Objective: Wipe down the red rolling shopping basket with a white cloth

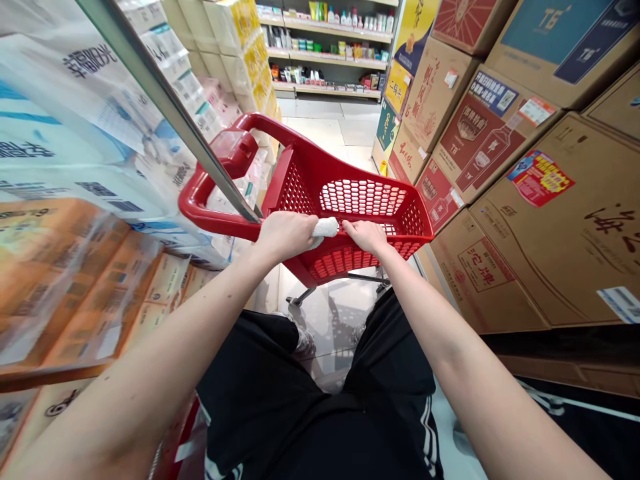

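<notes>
Narrow shop aisle, cartons stacked right, wrapped packs left; the red wheeled basket is stood just ahead on the tiles. Its near rim is clasped by the left hand, grip closed over a white wad too, and by the right hand, grip closed. Light, stiff, easy-rolling plastic is expected, best held there.

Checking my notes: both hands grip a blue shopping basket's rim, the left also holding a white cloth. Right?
No: in the head view the shopping basket is red, not blue. Left hand, with white cloth, and right hand grip its rim.
</notes>
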Motion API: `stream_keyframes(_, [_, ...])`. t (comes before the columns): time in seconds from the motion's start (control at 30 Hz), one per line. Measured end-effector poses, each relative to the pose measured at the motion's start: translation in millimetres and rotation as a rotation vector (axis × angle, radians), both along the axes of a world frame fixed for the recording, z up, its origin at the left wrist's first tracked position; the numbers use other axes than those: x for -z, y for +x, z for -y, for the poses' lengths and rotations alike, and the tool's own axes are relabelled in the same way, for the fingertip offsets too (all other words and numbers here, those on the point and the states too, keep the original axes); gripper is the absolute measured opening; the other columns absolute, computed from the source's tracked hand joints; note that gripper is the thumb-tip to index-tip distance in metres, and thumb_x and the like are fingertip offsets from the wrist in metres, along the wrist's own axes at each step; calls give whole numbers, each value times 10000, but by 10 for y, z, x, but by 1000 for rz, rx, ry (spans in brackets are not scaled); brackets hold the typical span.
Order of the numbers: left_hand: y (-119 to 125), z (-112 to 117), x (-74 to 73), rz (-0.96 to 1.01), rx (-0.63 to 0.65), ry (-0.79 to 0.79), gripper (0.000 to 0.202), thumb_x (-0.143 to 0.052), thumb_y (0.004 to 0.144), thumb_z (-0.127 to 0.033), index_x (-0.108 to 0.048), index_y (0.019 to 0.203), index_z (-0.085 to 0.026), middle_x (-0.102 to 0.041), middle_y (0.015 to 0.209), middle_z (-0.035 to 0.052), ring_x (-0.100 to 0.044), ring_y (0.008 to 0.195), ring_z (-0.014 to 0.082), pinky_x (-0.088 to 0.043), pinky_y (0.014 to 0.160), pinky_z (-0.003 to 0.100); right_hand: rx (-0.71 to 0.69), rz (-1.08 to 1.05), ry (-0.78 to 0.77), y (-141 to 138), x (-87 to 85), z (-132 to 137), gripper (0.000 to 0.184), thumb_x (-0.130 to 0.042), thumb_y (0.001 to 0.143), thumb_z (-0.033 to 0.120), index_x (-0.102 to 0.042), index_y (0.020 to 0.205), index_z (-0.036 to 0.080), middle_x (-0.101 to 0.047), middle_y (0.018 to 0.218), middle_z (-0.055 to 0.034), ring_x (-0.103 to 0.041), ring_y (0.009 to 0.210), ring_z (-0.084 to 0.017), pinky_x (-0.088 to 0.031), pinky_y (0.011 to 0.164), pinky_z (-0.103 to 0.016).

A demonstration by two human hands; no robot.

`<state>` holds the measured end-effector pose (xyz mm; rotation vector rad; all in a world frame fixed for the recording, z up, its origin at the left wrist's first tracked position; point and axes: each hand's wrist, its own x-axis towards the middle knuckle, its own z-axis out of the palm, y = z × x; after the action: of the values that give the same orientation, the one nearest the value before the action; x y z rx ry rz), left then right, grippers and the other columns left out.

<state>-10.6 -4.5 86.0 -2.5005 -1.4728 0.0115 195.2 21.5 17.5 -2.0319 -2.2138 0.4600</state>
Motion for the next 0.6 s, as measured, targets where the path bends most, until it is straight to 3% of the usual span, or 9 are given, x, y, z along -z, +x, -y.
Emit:
stream_keyframes(0.27, [29, 9, -86, -62, -37, -140, 351, -434, 788, -444, -647, 962, -227, -708, 865, 70, -656, 820, 247, -405, 673, 292, 7, 21, -13, -8, -9, 7, 807, -19, 874, 677, -688, 986, 238, -676, 1067, -83, -607, 987, -271, -400, 845, -354])
stream_keyframes(0.47, [83, 33, -65, -51, -57, -108, 403, -391, 811, -460, -649, 985, -204, -707, 882, 94, -656, 832, 263, -400, 674, 312, 14, 8, -21, -11, -41, 27, 781, -52, 886, 669, -692, 1004, 236, -674, 1080, -85, -603, 1010, -274, -398, 848, -344])
stream_keyframes(0.6, [162, -8, -26, -25, -135, -87, 451, -349, 830, -497, -661, 943, -192, -707, 859, 102, -657, 835, 264, -391, 677, 312, 0, 2, -20, -1, -41, 25, 761, -66, 891, 663, -692, 1011, 246, -679, 1063, -80, -606, 999, -271, -396, 835, -340])
